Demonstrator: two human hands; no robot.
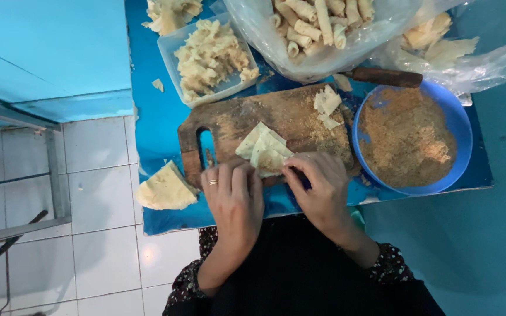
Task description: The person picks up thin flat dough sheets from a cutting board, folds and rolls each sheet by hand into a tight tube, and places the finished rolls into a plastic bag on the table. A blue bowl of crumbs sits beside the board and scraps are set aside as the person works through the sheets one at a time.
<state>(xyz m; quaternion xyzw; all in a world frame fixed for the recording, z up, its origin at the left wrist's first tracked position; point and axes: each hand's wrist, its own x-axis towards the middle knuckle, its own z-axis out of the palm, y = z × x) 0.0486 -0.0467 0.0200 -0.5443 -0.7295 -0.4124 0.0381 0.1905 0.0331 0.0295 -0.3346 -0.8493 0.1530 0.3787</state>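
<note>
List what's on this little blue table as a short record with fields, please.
Left hand: wears a ring, fingers on the folded wrapper
Right hand: pinching the wrapper's near edge
Surface: wooden cutting board on a blue table
Right of board: blue bowl of brown crumbs
Behind: clear tray of filling, bag of finished rolls
Left: stack of wrappers

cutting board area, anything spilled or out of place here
Yes: brown crumbs are strewn over the cutting board beside the blue bowl, and a stray wrapper scrap lies alone on the blue table.
</note>
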